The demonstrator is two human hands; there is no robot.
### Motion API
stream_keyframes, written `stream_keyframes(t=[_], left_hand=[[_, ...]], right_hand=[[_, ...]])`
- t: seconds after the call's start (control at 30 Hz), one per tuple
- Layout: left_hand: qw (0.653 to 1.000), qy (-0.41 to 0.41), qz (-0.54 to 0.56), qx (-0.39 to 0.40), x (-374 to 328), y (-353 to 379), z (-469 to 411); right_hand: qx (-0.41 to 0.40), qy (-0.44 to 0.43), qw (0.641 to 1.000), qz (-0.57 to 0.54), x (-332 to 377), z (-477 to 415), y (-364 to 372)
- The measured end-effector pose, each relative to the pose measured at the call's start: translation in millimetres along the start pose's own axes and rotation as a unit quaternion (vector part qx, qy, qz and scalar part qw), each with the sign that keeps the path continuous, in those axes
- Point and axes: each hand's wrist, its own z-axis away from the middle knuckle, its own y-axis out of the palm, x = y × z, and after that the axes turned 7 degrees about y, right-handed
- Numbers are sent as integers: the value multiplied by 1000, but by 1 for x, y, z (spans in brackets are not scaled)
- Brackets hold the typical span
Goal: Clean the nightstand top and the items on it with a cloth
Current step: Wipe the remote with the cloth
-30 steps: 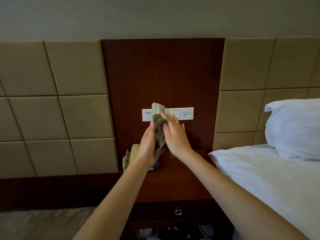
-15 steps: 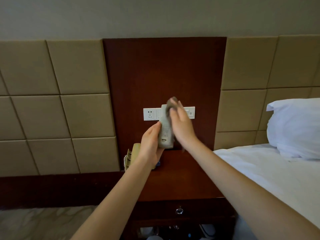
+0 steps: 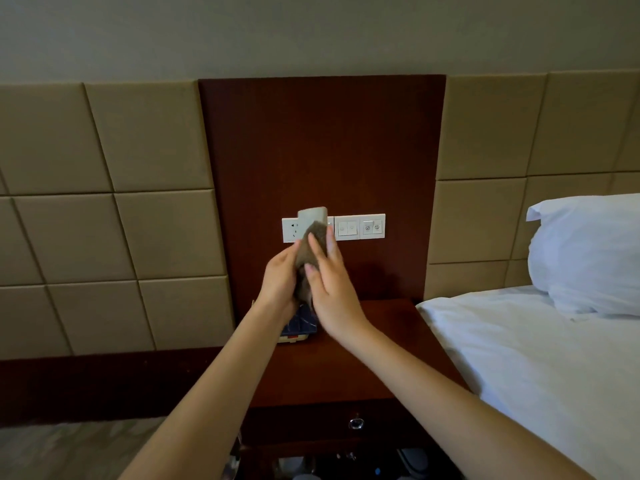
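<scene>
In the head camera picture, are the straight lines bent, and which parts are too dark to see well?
Head view: wide-angle distortion tilts the padded wall panels near the left edge; light is dim and even, without glare; the space under the nightstand is nearly black; the cloth and both hands are slightly soft.

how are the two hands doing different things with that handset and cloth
The left hand grips the beige handset from below, fingers curled around it. The right hand lies flatter, fingers extended, pressing the brown cloth against the handset. Both are raised above the nightstand, in front of the wall switches.
</scene>
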Motion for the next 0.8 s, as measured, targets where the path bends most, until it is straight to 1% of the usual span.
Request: stream_keyframes(t=[0.07, 0.17, 0.27, 0.4, 0.5, 0.57, 0.63, 0.73, 0.77, 0.8], left_hand=[[1000, -10, -19, 17, 5, 4, 6], [999, -31, -1, 34, 8, 7, 11], [999, -34, 20, 21, 7, 5, 8], [999, -27, 29, -11, 2, 0, 0], [1000, -15, 18, -17, 2, -4, -4], [1000, -2, 2, -26, 5, -6, -6], [998, -2, 0, -61, 6, -8, -8], [989, -60, 23, -133, 4, -12, -15], [986, -86, 25, -143, 3, -14, -17], [985, -106, 16, -138, 2, -15, -17]], right_hand=[[-29, 31, 999, 9, 4, -17, -9], [-23, 55, 998, -28, 10, -35, -23], [4, 38, 998, -43, 3, -29, -26], [55, 13, 997, -58, -17, 3, -12], [57, 11, 997, -52, -27, 17, -7], [53, 40, 995, -74, -35, 19, -10], [33, 100, 986, -132, -45, 16, -17], [-32, 194, 961, -194, -57, 10, -30], [-51, 219, 949, -220, -58, 7, -33], [-64, 239, 939, -239, -60, 5, -35]])
